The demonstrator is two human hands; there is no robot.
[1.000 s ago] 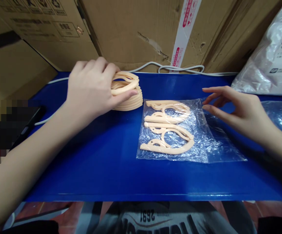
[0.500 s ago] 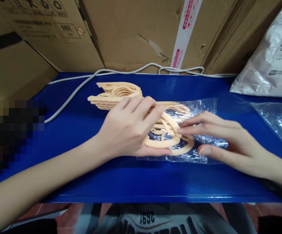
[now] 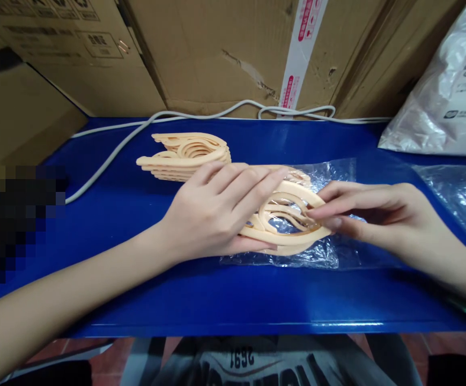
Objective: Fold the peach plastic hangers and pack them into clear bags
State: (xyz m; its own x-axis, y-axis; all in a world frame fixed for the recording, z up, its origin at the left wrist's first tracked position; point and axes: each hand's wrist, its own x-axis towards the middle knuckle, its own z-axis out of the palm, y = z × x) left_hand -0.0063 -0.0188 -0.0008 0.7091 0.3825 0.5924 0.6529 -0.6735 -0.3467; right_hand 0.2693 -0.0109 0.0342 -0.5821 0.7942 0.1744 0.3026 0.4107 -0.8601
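A cream plastic hanger (image 3: 297, 238) with curved, looped arms lies on more cream pieces and a clear plastic bag (image 3: 329, 257). My left hand (image 3: 216, 209) lies over its left part, fingers across the top and thumb along the near edge, gripping it. At the hanger's right end, my right hand (image 3: 361, 212) pinches it between thumb and fingers. Behind my left hand rests a stack of several matching hangers (image 3: 188, 155), partly covered by my fingers. How the pieces under my left palm join is hidden.
Cardboard boxes (image 3: 224, 59) stand along the back of the blue table (image 3: 216, 300). A white cable (image 3: 116, 166) curves across the back and left. A white parcel bag (image 3: 442, 102) stands at the back right, with another clear bag (image 3: 453, 193) in front.
My right hand has closed from spread fingers to a pinch on the hanger's right end. The upper hanger now reaches farther right, and my left hand's fingers lie farther over it.
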